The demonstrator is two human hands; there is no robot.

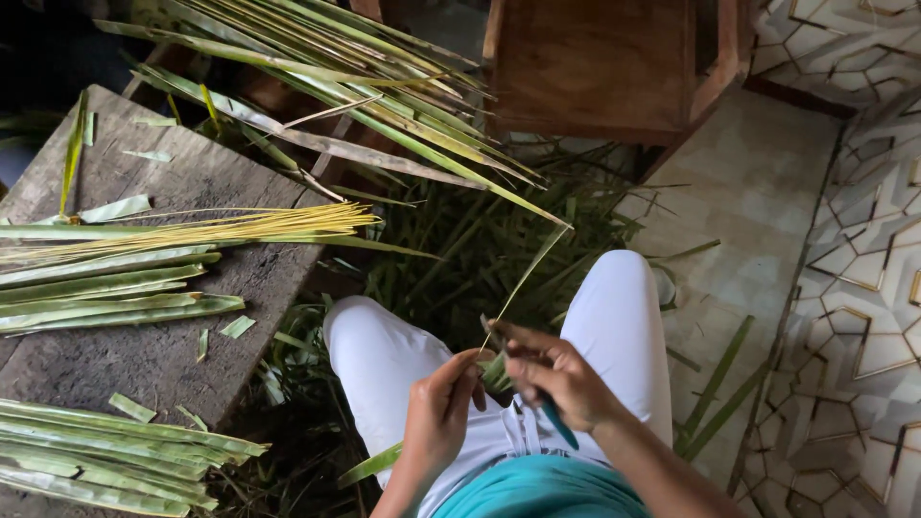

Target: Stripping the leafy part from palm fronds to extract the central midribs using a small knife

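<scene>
Over my lap, my left hand [439, 411] and my right hand [554, 376] pinch the same green palm leaf strip [497, 372] between them. A thin pale midrib [526, 276] rises from the strip toward the leaf pile above. My right hand also grips a small tool with a teal handle [558, 425] that sticks out below the palm. Another end of a leaf [369, 465] shows under my left wrist. I sit in white trousers, knees apart.
A worn wooden bench [144, 355] at the left carries stacks of cut green leaf strips [106, 293], a bundle of yellow midribs [211, 230] and trimmings. Long palm fronds [355, 86] lean across the top. Leaf scraps cover the floor. A brown wooden box [595, 62] stands beyond, patterned tiles at the right.
</scene>
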